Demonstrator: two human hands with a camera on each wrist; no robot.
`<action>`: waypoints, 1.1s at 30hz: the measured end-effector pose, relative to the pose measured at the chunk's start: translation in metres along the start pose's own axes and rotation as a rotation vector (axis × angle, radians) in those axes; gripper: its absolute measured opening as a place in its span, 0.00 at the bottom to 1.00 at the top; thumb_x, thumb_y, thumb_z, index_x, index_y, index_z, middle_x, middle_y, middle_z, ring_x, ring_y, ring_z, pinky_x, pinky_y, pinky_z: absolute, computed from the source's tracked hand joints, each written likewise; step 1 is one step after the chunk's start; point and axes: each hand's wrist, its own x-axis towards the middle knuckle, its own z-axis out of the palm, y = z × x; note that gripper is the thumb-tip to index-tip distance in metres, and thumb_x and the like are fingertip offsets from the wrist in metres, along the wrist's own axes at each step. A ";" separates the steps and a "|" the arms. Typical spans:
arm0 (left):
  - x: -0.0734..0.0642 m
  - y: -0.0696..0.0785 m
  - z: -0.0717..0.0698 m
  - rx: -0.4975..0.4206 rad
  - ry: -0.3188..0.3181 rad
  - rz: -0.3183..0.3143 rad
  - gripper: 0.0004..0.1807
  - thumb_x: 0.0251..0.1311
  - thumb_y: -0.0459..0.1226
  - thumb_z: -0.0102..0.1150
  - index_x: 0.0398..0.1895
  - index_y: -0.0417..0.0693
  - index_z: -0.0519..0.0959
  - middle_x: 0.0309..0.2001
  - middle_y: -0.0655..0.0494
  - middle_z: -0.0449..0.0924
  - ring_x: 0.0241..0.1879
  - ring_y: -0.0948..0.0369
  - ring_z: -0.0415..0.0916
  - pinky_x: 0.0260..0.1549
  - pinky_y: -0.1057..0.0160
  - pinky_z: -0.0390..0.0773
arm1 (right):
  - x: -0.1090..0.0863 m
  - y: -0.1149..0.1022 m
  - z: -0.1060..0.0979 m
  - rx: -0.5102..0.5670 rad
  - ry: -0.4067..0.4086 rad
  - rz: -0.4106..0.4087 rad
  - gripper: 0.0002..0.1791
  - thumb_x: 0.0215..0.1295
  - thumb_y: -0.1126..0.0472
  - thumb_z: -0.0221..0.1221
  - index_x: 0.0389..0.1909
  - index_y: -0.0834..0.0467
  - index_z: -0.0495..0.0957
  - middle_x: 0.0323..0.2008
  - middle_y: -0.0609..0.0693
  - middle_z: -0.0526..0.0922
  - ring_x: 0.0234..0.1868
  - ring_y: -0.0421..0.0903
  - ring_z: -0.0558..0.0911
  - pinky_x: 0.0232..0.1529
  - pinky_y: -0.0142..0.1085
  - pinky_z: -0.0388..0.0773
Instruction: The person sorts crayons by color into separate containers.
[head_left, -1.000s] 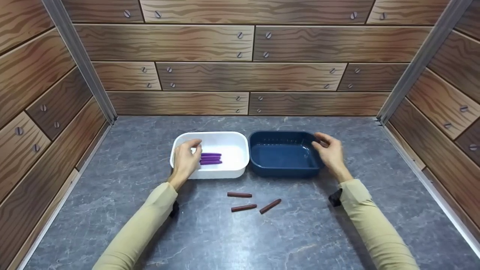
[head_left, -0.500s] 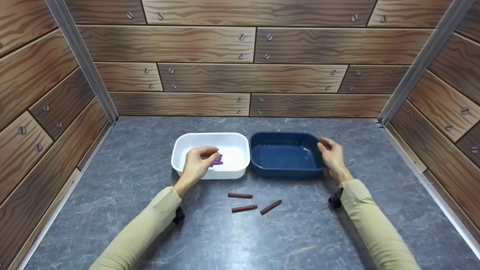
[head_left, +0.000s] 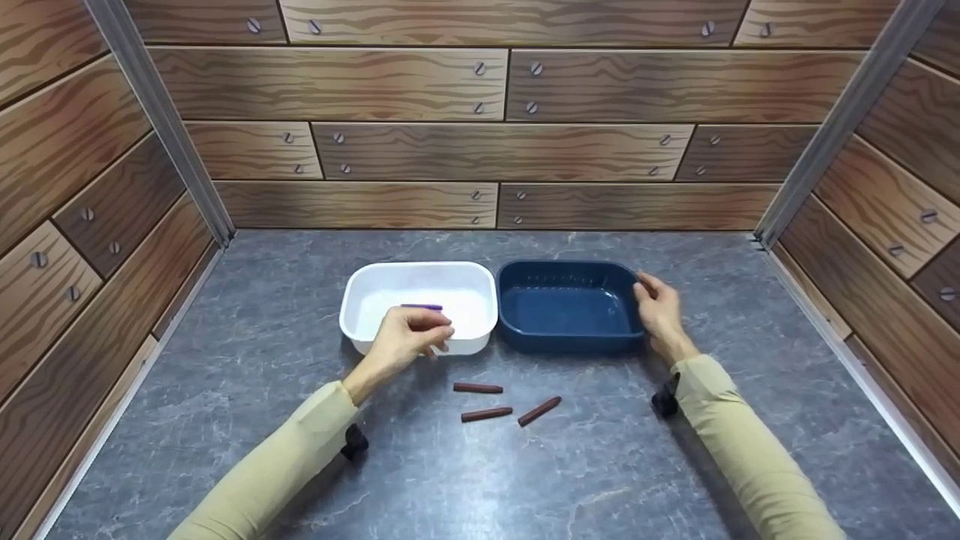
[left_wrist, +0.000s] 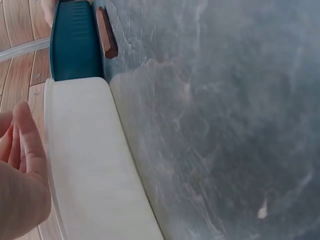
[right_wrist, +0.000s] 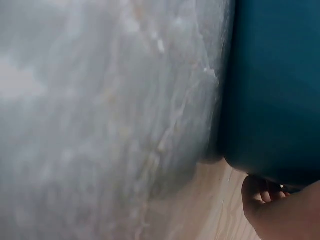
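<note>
My left hand (head_left: 409,337) is over the near edge of the white dish (head_left: 480,304), its fingers loosely bent. Nothing shows between thumb and fingers in the left wrist view. Behind that hand lies a purple crayon (head_left: 424,306) on the dish floor; other purple crayons are hidden by the hand. At the right end of the dark blue dish (head_left: 570,311), my right hand (head_left: 661,311) holds the rim, thumb and fingers curled at its edge. The right wrist view shows the curled fingers (right_wrist: 255,192) against the dish's end wall.
Three brown crayons lie in front of the dishes: an upper left brown crayon (head_left: 478,388), a lower left brown crayon (head_left: 486,414) and a slanted brown crayon (head_left: 540,411). The dishes stand side by side on the grey marbled table (head_left: 480,487). Wood-patterned walls (head_left: 420,150) surround it.
My left hand has moved right and toward me, from the white dish's left side to over its near edge. My right hand has shifted slightly at the blue dish's end. The crayons have not moved.
</note>
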 end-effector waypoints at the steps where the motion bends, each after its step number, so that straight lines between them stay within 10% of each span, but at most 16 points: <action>1: -0.001 0.000 0.000 0.009 -0.023 -0.011 0.12 0.58 0.30 0.66 0.41 0.28 0.83 0.33 0.29 0.83 0.25 0.54 0.83 0.25 0.51 0.83 | 0.000 -0.001 0.000 0.004 -0.002 0.005 0.27 0.79 0.59 0.40 0.75 0.59 0.57 0.73 0.60 0.60 0.73 0.55 0.62 0.71 0.46 0.61; 20: -0.018 -0.006 0.006 0.393 -0.142 -0.056 0.12 0.52 0.31 0.70 0.40 0.36 0.86 0.38 0.47 0.88 0.38 0.60 0.84 0.44 0.60 0.82 | -0.004 -0.003 0.006 0.129 0.040 0.056 0.26 0.78 0.59 0.42 0.74 0.57 0.59 0.72 0.60 0.63 0.71 0.53 0.64 0.71 0.43 0.61; 33: -0.018 -0.012 0.017 0.458 -0.236 -0.138 0.14 0.50 0.30 0.71 0.42 0.37 0.86 0.38 0.48 0.88 0.38 0.59 0.83 0.40 0.62 0.81 | -0.005 -0.007 0.007 0.203 0.020 0.076 0.27 0.78 0.64 0.38 0.75 0.58 0.56 0.76 0.55 0.55 0.75 0.49 0.56 0.74 0.41 0.53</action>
